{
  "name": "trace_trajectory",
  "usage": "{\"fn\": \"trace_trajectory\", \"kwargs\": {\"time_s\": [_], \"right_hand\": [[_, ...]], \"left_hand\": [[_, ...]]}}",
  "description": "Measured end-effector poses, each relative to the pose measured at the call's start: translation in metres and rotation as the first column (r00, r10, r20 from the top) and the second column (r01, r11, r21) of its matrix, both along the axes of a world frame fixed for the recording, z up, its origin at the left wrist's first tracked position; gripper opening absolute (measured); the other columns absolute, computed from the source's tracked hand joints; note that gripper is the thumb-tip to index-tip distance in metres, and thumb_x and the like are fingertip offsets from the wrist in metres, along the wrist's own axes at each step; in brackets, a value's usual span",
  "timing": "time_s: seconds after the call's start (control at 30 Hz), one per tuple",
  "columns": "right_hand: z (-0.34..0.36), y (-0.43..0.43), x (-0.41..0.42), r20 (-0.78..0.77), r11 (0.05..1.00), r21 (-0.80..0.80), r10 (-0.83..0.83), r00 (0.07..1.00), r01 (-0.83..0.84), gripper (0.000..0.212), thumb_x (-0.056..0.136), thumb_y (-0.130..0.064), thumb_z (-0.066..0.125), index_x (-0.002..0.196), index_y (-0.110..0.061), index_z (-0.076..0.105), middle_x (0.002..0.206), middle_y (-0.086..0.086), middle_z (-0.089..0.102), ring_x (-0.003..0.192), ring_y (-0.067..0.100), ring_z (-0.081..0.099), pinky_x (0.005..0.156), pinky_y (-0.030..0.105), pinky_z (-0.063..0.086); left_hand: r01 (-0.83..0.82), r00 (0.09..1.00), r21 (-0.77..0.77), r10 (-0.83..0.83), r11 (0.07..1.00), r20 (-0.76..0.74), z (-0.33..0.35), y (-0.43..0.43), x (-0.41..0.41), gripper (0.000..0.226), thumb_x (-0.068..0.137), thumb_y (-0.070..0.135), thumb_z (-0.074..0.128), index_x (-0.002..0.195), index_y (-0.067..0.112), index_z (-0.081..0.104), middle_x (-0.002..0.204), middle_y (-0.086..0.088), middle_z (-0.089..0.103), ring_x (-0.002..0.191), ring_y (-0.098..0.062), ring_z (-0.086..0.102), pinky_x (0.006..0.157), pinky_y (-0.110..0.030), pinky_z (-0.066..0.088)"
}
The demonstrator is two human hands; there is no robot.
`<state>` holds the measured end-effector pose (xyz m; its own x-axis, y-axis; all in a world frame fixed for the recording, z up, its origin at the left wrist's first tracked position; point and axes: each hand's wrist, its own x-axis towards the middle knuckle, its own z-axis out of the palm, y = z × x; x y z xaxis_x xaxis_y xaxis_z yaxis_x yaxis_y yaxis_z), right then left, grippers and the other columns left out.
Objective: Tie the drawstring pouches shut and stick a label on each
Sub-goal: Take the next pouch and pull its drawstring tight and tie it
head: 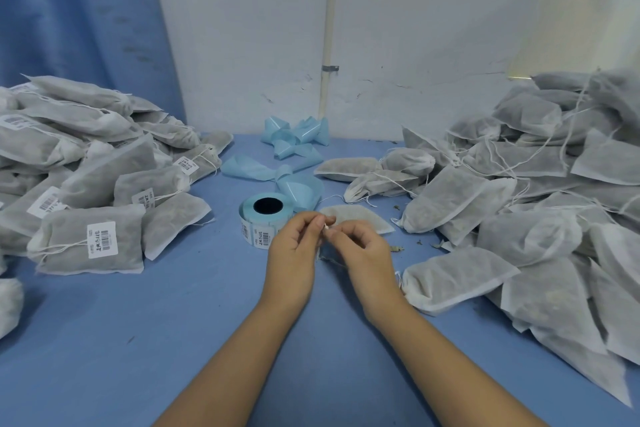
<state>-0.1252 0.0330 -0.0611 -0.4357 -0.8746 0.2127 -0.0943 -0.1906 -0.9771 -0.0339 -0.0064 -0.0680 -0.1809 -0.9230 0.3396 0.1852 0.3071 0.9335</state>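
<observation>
Pouch [360, 218] in work: frame centre, lying on the blue counter [173, 322], mostly covered by the hands. Its grey body shows at 1 o'clock of the right hand, and the neck is under the fingers and blurred. Drawstring [326, 226]: a short white bit shows between the two hands.

Left hand [294, 250]: fingers curled, thumb and forefinger pinching the drawstring. Right hand [360, 250]: the same, fingertips nipped on the drawstring, knuckles up. The two hands meet at the fingertips; both forearms are bare. Cannot tell if a knot is made.

Label roll [265, 218]: just beside the left hand at 11 o'clock, lying flat with its core hole up. Printed barcode labels show on its outer turn. Peeled blue backing strip [294, 146] runs from the roll in loose loops toward 12 o'clock, up to the wall [415, 28].

Labelled pile [86, 177]: at 9 o'clock, well apart from the hands, grey pouches stacked, necks tied, white barcode stickers on several. Unlabelled pile [536, 201]: at 3 o'clock, bigger heap, strings loose, no stickers seen; the nearest pouch is near the right wrist.

Dried leaf crumbs [396, 248] lie on the counter just right of the right hand. Blue curtain [69, 10] hangs at 10 o'clock, and a white pipe [329, 28] is on the wall at 12.
</observation>
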Motion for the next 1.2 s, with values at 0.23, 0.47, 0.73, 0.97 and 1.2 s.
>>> {"fn": "trace_trajectory", "kwargs": {"time_s": [0.23, 0.47, 0.73, 0.97, 1.2], "right_hand": [[0.005, -0.001, -0.010, 0.370, 0.987, -0.008, 0.154, 0.916, -0.163, 0.016, 0.085, -0.003, 0.058, 0.072, -0.010, 0.063, 0.059, -0.003, 0.057, 0.059, 0.010, 0.046, 0.055, 0.020, 0.034], [0.005, -0.001, -0.013, 0.476, 0.977, -0.074, 0.210, 0.854, -0.198, 0.012, 0.089, -0.004, 0.052, 0.083, -0.001, 0.061, 0.066, 0.003, 0.062, 0.055, 0.010, 0.052, 0.063, 0.026, 0.040], [0.005, -0.003, -0.014, 0.490, 0.984, -0.063, 0.177, 0.853, -0.168, 0.010, 0.091, -0.007, 0.053, 0.083, -0.004, 0.059, 0.068, 0.004, 0.065, 0.048, 0.009, 0.050, 0.051, 0.018, 0.042], [0.005, -0.005, -0.018, 0.603, 0.992, -0.076, 0.124, 0.788, -0.098, 0.014, 0.091, -0.007, 0.051, 0.077, -0.007, 0.054, 0.065, 0.000, 0.047, 0.044, 0.007, 0.034, 0.049, 0.020, 0.026], [0.004, -0.006, -0.019, 0.642, 0.991, -0.086, 0.132, 0.755, -0.100, 0.017, 0.092, -0.007, 0.050, 0.075, -0.008, 0.053, 0.066, 0.000, 0.047, 0.043, 0.006, 0.033, 0.049, 0.020, 0.023]], "left_hand": [[0.008, 0.994, -0.055, -0.002, 0.998, 0.110, -0.001, -0.001, -0.001, 0.019, 0.097, 0.012, 0.051, 0.085, 0.019, 0.065, 0.074, 0.017, 0.068, 0.072, 0.002, 0.060, 0.070, -0.013, 0.048], [0.019, 0.985, -0.013, -0.017, 1.000, 0.169, -0.001, 0.000, -0.001, 0.021, 0.098, 0.016, 0.051, 0.083, 0.021, 0.065, 0.068, 0.014, 0.065, 0.064, 0.002, 0.058, 0.062, -0.018, 0.049], [-0.003, 0.976, 0.006, 0.001, 1.000, 0.219, 0.001, 0.002, 0.000, 0.017, 0.096, 0.020, 0.053, 0.089, 0.014, 0.067, 0.079, 0.001, 0.066, 0.070, -0.005, 0.056, 0.070, -0.028, 0.050], [0.005, 0.960, 0.024, -0.012, 1.000, 0.279, 0.002, 0.003, 0.000, 0.013, 0.096, 0.020, 0.054, 0.089, 0.016, 0.065, 0.091, -0.001, 0.064, 0.079, -0.011, 0.056, 0.087, -0.041, 0.050], [-0.021, 0.953, 0.018, 0.015, 1.000, 0.304, 0.000, 0.002, -0.003, 0.014, 0.093, 0.020, 0.059, 0.080, 0.023, 0.064, 0.086, 0.004, 0.065, 0.081, -0.009, 0.057, 0.080, -0.024, 0.048]]}}
